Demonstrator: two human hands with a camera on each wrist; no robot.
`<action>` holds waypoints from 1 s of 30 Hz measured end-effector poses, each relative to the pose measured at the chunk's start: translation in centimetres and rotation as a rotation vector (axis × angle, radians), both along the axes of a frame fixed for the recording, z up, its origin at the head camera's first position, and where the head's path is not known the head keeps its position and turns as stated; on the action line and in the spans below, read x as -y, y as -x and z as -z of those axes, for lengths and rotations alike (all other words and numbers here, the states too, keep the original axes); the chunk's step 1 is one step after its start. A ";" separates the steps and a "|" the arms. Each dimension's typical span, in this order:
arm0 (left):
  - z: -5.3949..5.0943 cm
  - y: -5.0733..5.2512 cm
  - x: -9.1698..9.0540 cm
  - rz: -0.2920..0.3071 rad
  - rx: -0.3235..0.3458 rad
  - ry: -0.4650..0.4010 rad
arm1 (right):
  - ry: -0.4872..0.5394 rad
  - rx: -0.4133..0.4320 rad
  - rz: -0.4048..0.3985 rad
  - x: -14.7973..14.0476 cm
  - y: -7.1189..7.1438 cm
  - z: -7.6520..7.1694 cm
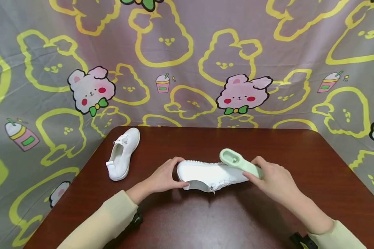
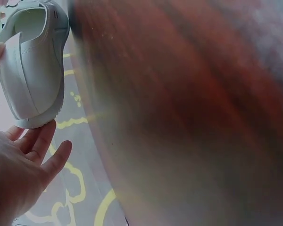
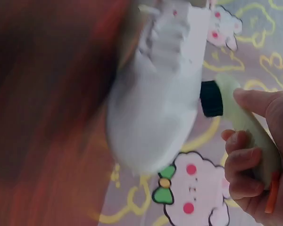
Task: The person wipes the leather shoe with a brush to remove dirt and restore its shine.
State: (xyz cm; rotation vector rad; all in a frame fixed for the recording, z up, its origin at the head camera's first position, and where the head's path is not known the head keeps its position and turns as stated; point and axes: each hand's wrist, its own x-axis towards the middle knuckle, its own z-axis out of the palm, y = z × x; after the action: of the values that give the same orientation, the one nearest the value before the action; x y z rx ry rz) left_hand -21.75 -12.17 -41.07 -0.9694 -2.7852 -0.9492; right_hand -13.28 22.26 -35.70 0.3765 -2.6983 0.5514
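Head view: a white shoe (image 1: 202,171) lies on its side at about five o'clock from the middle of the view, over the brown table (image 1: 205,221), heel toward nine o'clock, toe toward three, sole edge toward twelve and foot opening toward six. Whether it bears on the table surface cannot be determined. The left hand (image 1: 160,178), at the shoe's nine o'clock, grips the heel, thumb at the collar, the other fingers about the sole end; the left wrist view confirms this, with one finger standing clear. The right hand (image 1: 275,180), at the shoe's three o'clock, holds a pale green brush (image 1: 241,164) by its handle, fingers curled round, head pointing to roughly ten o'clock over the shoe's forward half. In the right wrist view the dark bristles (image 3: 211,99) point to nine o'clock and sit at the shoe's edge; firm contact cannot be confirmed. An orange strip (image 3: 272,193) is noted at the handle's end. A second shoe (image 1: 126,157), also white and laced, rests upright on the table between nine and ten o'clock from the first, well apart, toe toward one o'clock. Toward twelve o'clock, behind the table, hangs a grey cloth (image 1: 202,20) printed with yellow outlines and rabbit faces. Both forearms wear pale sleeves (image 1: 103,221).
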 end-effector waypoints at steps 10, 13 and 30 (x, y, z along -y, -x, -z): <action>-0.2 -0.2 0.0 -0.024 0.025 0.049 | 0.008 0.001 -0.107 0.3 -0.7 0.4; -0.2 -0.3 0.0 -0.020 0.028 0.054 | -0.026 -0.020 -0.070 0.1 -0.5 0.5; -0.5 0.0 -0.1 -0.037 0.003 0.051 | 0.068 -0.148 -0.031 -0.1 -0.4 0.0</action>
State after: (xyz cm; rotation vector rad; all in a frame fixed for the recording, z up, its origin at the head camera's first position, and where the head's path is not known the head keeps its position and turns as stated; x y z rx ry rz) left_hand -21.73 -12.04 -40.54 -0.9192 -2.8327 -0.8809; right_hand -12.83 22.31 -35.71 0.4239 -2.5291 0.5978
